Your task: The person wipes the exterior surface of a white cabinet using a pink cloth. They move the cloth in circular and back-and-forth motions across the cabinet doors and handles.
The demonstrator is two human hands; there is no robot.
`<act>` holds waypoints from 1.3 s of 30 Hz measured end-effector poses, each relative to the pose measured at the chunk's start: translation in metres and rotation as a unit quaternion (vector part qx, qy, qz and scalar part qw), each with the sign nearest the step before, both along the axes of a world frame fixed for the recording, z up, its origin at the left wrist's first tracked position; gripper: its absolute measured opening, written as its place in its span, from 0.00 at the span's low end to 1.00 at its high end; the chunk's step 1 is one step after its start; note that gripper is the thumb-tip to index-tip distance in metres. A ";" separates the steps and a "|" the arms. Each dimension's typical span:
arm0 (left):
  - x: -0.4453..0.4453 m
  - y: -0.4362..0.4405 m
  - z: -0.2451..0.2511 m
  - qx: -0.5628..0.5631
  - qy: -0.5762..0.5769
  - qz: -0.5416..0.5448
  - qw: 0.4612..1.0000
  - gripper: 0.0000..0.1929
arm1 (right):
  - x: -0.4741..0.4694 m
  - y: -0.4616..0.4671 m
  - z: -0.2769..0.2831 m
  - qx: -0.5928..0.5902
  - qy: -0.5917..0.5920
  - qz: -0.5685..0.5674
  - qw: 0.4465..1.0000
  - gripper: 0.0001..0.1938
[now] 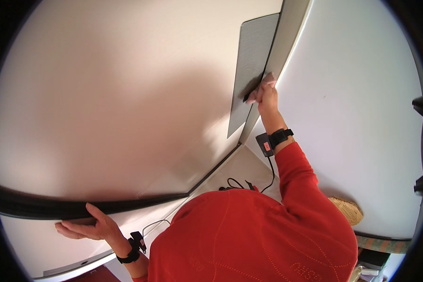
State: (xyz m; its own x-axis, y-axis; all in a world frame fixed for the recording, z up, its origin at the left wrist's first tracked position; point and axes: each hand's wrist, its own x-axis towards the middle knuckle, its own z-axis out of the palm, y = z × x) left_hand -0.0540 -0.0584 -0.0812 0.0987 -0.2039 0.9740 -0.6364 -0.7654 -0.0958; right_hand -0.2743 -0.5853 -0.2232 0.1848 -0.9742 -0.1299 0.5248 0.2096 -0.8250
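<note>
My left hand is at the lower left, thumb and fingers apart, at the lower edge of a black strip on a large white panel. Whether it presses on the strip is unclear. Farther up and to the right, my right hand is bent at the edge of a grey plate set in the panel, beside a pale frame. A small dark thing shows at its fingertips; whether the fingers grip it cannot be told.
Both wrists bear black straps with small cabled devices. A white surface rises on the right, with a round tan woven thing near its foot. Black cable lies on the pale floor. Below right are stacked items.
</note>
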 end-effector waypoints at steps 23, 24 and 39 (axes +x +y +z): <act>-0.019 -0.005 0.014 -0.003 -0.017 0.014 1.000 0.37 | -0.046 -0.036 0.088 -0.066 -0.170 0.040 0.982 0.16; -0.020 -0.006 0.014 0.001 -0.027 0.025 0.999 0.37 | -0.048 -0.036 0.118 -0.121 -0.156 0.060 0.978 0.15; -0.015 -0.006 0.013 -0.023 -0.031 -0.016 0.999 0.35 | -0.040 -0.056 0.411 -0.575 -0.056 -0.020 0.816 0.17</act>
State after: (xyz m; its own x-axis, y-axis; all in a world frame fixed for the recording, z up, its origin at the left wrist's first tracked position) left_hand -0.0688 -0.0642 -0.0681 0.0316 -0.1602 0.9866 -0.6541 -0.7497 -0.1008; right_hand -0.3147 -0.6417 0.1878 0.0974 -0.4455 0.8900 0.5984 -0.6883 -0.4100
